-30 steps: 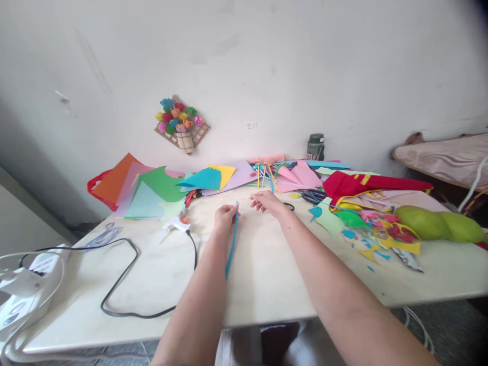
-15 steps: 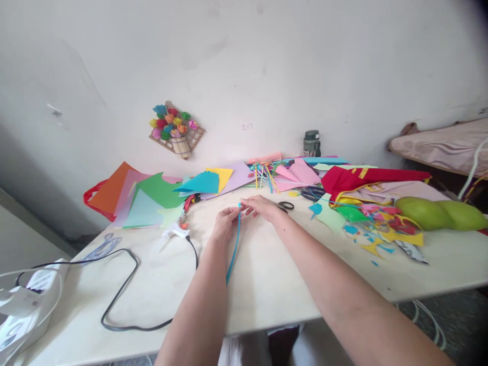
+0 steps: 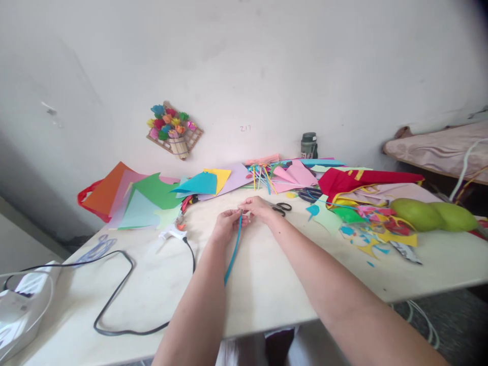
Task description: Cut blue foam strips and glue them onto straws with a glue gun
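A narrow blue paper strip [image 3: 233, 254] hangs from my fingertips toward the front of the table, slightly curved. My left hand [image 3: 227, 222] pinches it near its upper end. My right hand [image 3: 256, 207] meets the left there, thumb and fingers closed on the same end; the tip itself is hidden between the fingers. Just beyond my right hand lies a pair of black-handled scissors [image 3: 282, 207]. To the left of my left hand, a white glue gun [image 3: 173, 233] rests on the table with its black cord running forward.
Coloured paper sheets [image 3: 152, 195] lie at the back left. Paper scraps [image 3: 362, 239], a red cloth [image 3: 366, 178] and green fruit [image 3: 430, 214] cover the right side. A dark bottle [image 3: 308, 146] stands by the wall. A white power strip [image 3: 28, 300] sits at the left edge.
My right fingers have closed further over the strip's top end, which showed before and is now covered. The whole view has shifted slightly.
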`<state>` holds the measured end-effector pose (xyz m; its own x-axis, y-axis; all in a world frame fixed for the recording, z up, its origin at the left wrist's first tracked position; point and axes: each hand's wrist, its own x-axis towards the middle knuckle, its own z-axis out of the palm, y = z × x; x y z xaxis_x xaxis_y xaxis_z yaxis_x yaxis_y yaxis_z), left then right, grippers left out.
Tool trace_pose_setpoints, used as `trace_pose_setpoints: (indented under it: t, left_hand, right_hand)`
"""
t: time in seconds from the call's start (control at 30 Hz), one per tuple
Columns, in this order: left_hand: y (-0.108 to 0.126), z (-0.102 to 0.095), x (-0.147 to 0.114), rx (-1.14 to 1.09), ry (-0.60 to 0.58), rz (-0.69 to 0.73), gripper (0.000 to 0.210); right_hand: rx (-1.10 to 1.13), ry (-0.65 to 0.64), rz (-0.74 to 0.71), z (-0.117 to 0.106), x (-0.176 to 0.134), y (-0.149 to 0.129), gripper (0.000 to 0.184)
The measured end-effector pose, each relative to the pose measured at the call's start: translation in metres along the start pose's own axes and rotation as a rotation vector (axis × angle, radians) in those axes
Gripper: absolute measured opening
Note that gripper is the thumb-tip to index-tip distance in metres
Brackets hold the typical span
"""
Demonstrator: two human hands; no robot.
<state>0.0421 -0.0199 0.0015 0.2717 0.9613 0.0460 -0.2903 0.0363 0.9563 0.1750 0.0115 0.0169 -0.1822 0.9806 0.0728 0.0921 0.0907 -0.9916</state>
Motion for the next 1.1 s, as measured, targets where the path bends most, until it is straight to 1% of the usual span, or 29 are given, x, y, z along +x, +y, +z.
trace_pose_setpoints:
  t: [0.2,0.33,0.43,0.57,0.67,0.77,0.87,0.93,0.97,1.07,1.1]
  left_hand:
    - [0.001,0.001,0.0,0.011,0.007,-0.021,0.019]
    - [-0.001,0.003,0.0,0.015,0.025,-0.01,0.017]
    - [-0.002,0.003,0.002,0.021,0.049,-0.007,0.018]
    - [-0.005,0.005,0.004,0.026,0.084,0.009,0.019]
    - [-0.005,0.007,0.004,0.038,0.104,0.035,0.021]
    - [-0.004,0.007,0.003,0.035,0.122,0.042,0.021]
    - [-0.002,0.008,0.003,0.005,0.154,0.02,0.018]
    - [0.0,0.008,0.004,-0.007,0.185,0.004,0.017]
    - [0.0,0.008,0.004,-0.007,0.198,0.0,0.017]
    - [0.0,0.007,0.005,0.007,0.212,0.0,0.018]
    - [-0.001,0.007,0.005,0.013,0.21,-0.001,0.019]
  right_hand:
    - [-0.035,-0.012,-0.013,-0.001,0.004,0.005,0.007]
    - [-0.127,-0.008,-0.032,-0.002,0.002,0.003,0.009]
    - [-0.325,0.017,-0.087,-0.002,0.002,0.0,0.012]
    - [-0.738,0.101,-0.257,0.001,0.003,-0.004,0.014]
    - [-0.904,0.141,-0.333,0.006,0.002,-0.005,0.014]
    - [-0.913,0.131,-0.34,0.007,0.0,-0.006,0.016]
    - [-0.846,0.112,-0.315,-0.002,0.001,-0.007,0.022]
    - [-0.817,0.18,-0.266,-0.016,0.004,-0.008,0.027]
    - [-0.818,0.255,-0.226,-0.024,0.005,-0.008,0.029]
    - [-0.895,0.559,-0.001,-0.05,0.006,-0.005,0.029]
    - [-0.921,0.624,0.065,-0.058,0.006,-0.003,0.03]
